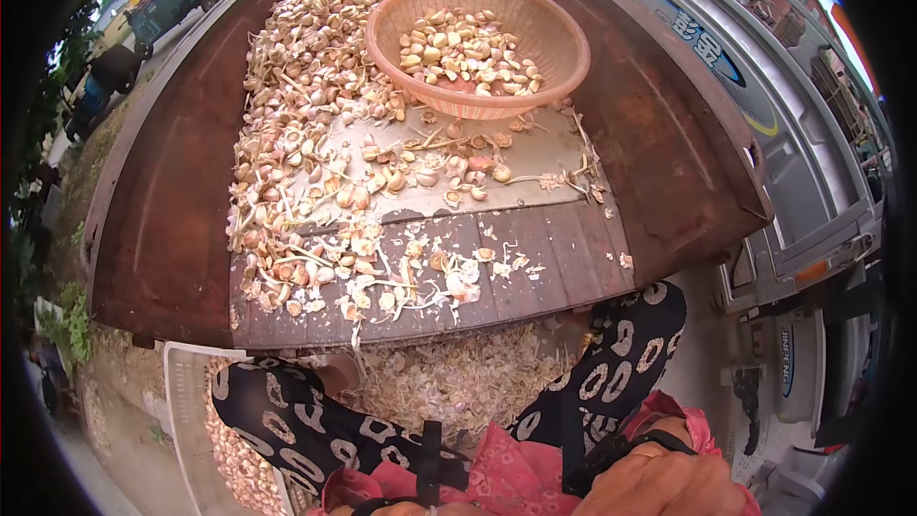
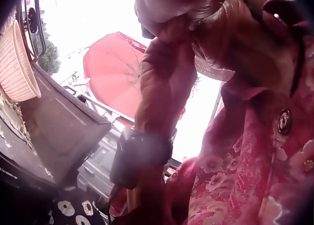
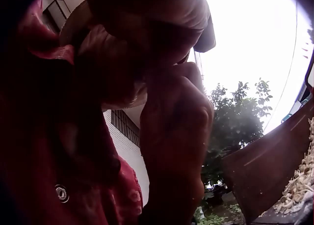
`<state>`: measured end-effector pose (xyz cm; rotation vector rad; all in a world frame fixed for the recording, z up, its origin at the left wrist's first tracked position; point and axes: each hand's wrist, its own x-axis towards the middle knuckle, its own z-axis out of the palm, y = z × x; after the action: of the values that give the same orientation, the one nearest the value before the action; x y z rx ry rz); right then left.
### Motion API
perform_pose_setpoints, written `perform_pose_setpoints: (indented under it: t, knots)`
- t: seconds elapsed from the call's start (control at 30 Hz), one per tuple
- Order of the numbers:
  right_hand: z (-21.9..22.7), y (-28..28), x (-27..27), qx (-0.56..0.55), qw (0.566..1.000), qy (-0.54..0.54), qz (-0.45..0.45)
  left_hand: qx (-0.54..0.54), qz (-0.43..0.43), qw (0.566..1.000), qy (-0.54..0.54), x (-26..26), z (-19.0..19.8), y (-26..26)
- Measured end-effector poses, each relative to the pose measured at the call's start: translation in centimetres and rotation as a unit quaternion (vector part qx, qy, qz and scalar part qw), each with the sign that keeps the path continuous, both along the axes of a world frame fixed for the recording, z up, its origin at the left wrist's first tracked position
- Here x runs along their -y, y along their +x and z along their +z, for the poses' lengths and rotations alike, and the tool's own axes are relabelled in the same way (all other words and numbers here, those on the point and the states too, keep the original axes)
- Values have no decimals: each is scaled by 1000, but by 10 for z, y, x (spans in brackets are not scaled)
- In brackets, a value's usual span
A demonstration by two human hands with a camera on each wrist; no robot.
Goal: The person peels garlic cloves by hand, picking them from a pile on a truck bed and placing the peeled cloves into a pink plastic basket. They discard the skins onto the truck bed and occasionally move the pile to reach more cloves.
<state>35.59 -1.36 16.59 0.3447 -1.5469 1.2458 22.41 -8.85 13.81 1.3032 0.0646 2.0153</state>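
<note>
While the head view looks down over the cart bed (image 1: 564,248), straight off you see the orange basket (image 1: 571,24), upper centre of the frame, part on the loose garlic (image 1: 296,86), part on a pale sheet (image 1: 540,145). Pale cloves (image 1: 458,38) sit inside it, and its wall keeps them from mixing with the heap on the left. Stalks and skins scatter towards the near edge; below, lower left, a white crate (image 1: 181,430) boxes in more garlic, beside the patterned trousers (image 1: 287,420). And the right hand (image 1: 659,483)? Lower right, close to the pink shirt (image 1: 497,468), back uppermost, drawn in well away from the basket.

Over to the left wrist view: an arm rises up mid-frame, a black band (image 2: 140,156) holding its device at the wrist, the hand lifted close to the head. How wide it is, or what it holds, I can't tell; the fingertips are hidden. A red umbrella (image 2: 110,73) spreads behind, the basket at the left edge.

Now the right wrist view, dark: what looks to be the left hand (image 3: 179,102) is up by the head too, centre frame, its grip impossible to read. Garlic lies lower right, held in by the brown side wall (image 3: 265,171).
</note>
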Motion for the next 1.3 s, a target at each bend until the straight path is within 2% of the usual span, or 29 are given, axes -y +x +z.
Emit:
perform_pose_setpoints:
  t: [0.07, 0.1, 0.17, 0.2, 0.23, 0.27, 0.33, 0.37, 0.43, 0.47, 0.5, 0.53, 0.57, 0.6, 0.63, 0.67, 0.7, 0.73, 0.77, 0.8, 0.83, 0.9, 1.03, 1.1, 1.13, 1.17, 1.2, 1.23, 1.3]
  knots:
    - [8, 7, -7, 71, 996, 29, 40, -4, 23, 1000, -9, -1, -3, -1]
    - [4, 2, -7, 69, 996, 34, 42, -5, 23, 999, 22, -6, -7, -3]
    - [-4, -8, -5, 2, 998, 47, -48, -2, 20, 998, 53, -12, -7, -8]
    - [-5, -7, -8, 4, 997, 50, -50, -63, 61, 996, 27, -16, -1, -13]
    - [-6, -6, -11, 43, 994, 49, -87, -124, 103, 987, -3, -17, 2, -17]
    - [-6, -6, -16, 79, 988, 52, -122, -125, 104, 987, 1, -19, -4, -19]
    - [-9, -5, -22, 216, 957, -1, -194, -101, 133, 968, -189, -22, -34, -20]
    - [-17, -10, -28, 229, 940, 47, -248, -86, 145, 944, -284, -22, -43, -21]
    - [-42, -17, -47, 243, 902, 160, -319, 22, -24, 912, -410, -35, -43, -26]
    - [-53, -21, -54, 264, 888, 172, -336, 22, -25, 912, -409, -46, -46, -30]
    - [-62, -24, -60, 285, 872, 183, -353, 126, -106, 871, -463, -57, -54, -34]
    - [-69, -26, -67, 286, 872, 183, -352, 227, -185, 811, -507, -67, -64, -38]
    - [-74, -28, -75, 333, 864, 201, -320, 230, -184, 811, -506, -74, -80, -44]
    - [-79, -31, -86, 379, 852, 218, -287, 288, -243, 767, -520, -83, -99, -50]
    - [-82, -33, -98, 378, 869, 163, -274, 343, -301, 715, -530, -91, -114, -55]
    - [-86, -35, -115, 377, 883, 107, -260, 309, -286, 731, -537, -100, -122, -58]
    - [-98, -32, -140, 402, 868, 65, -285, 311, -286, 731, -536, -107, -132, -62]
    - [-107, -29, -166, 440, 836, 41, -325, 309, -305, 742, -510, -113, -144, -69]
    - [-131, -22, -201, 481, 784, 75, -384, 306, -325, 753, -484, -117, -156, -75]
    - [-153, -20, -231, 515, 727, 111, -440, 267, -282, 785, -482, -124, -166, -81]
    - [-163, -20, -239, 529, 727, 83, -429, 268, -280, 786, -481, -125, -166, -82]
    - [-181, -18, -250, 535, 734, 107, -405, 249, -269, 794, -484, -124, -166, -83]
    - [-178, -8, -244, 558, 716, 123, -401, 239, -256, 799, -489, -124, -166, -80]
    - [-175, -1, -237, 555, 778, -113, -271, 226, -252, 802, -493, -125, -164, -79]
    - [-168, 1, -232, 505, 800, -279, -163, 215, -246, 804, -496, -124, -164, -78]
    - [-166, 3, -227, 506, 800, -278, -163, 215, -247, 805, -495, -124, -164, -78]
    - [-165, 5, -223, 433, 815, -376, -79, 214, -244, 808, -492, -123, -164, -78]
    - [-163, 6, -218, 351, 812, -465, 6, 211, -243, 810, -490, -123, -165, -78]
    - [-159, 4, -205, 316, 813, -487, 30, 209, -235, 810, -496, -123, -163, -77]
